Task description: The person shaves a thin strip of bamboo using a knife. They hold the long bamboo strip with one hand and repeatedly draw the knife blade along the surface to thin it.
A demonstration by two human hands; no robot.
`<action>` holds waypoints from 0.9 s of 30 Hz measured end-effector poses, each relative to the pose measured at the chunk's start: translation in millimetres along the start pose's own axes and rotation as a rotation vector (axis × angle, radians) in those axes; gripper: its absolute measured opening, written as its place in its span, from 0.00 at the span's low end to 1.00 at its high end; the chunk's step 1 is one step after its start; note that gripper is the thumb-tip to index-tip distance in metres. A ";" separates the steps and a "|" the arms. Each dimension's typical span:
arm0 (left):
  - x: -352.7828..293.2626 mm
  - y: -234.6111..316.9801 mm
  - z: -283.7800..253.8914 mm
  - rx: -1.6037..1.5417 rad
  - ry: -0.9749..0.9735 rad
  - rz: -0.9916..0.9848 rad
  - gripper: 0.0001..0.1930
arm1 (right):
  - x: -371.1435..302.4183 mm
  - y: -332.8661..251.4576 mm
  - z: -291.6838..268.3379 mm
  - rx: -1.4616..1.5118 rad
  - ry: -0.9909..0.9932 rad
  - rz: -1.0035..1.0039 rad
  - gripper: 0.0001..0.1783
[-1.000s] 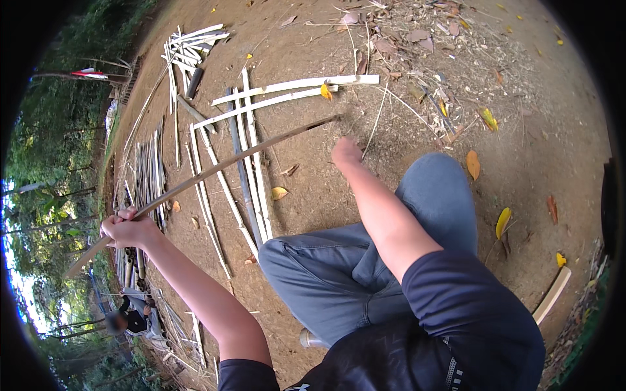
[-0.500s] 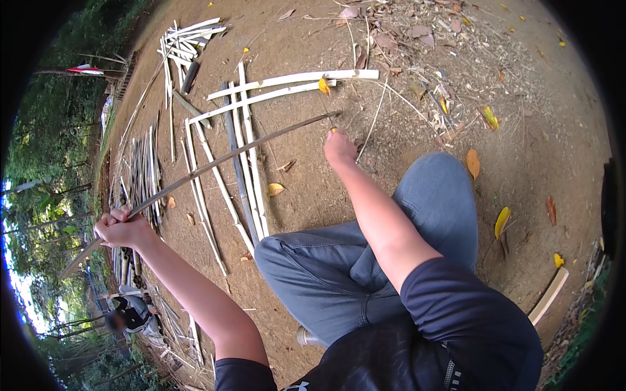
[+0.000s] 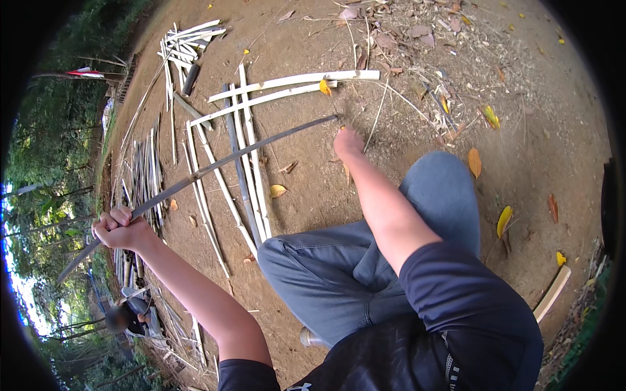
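My left hand (image 3: 120, 228), at the far left, is closed around a long, narrow, dark strip of split wood or bamboo (image 3: 195, 176). One end sticks out past the fist at lower left, and the rest slants up and right across the view. By its far end is my right hand (image 3: 349, 142), a fist with the arm stretched out over my bent legs. A small yellow bit shows at the fingers. What that fist grips is too small and blurred to make out. Under the strip, pale peeled sticks (image 3: 290, 79) lie crossed on the ground with a dark grey one (image 3: 238, 156).
A heap of pale split pieces (image 3: 189, 42) lies at the far left, with a bundle of thin dark sticks (image 3: 147, 176) nearer. Another person (image 3: 134, 319) sits at lower left. Wood chips and leaves (image 3: 424, 36) cover the ground at the top right. A pale slat (image 3: 553, 293) lies lower right.
My right hand has shifted slightly right. The far end of the strip has gone a little right and down with the strip tilting slightly. My left hand keeps its grip almost in place.
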State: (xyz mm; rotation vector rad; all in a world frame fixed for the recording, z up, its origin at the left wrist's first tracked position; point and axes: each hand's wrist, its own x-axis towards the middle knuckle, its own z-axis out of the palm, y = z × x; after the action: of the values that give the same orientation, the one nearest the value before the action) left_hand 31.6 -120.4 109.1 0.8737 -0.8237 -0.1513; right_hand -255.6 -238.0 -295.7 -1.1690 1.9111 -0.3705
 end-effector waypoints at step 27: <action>-4.0 -4.5 -6.3 0.054 0.156 -0.022 0.15 | 3.9 10.4 6.2 0.082 -0.037 -0.026 0.22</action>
State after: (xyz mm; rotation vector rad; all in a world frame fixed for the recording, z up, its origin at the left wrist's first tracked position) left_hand 34.2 -117.7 101.2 0.9337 -0.6750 -0.0786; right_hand -257.6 -234.8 -307.8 -1.1404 1.8331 -0.4345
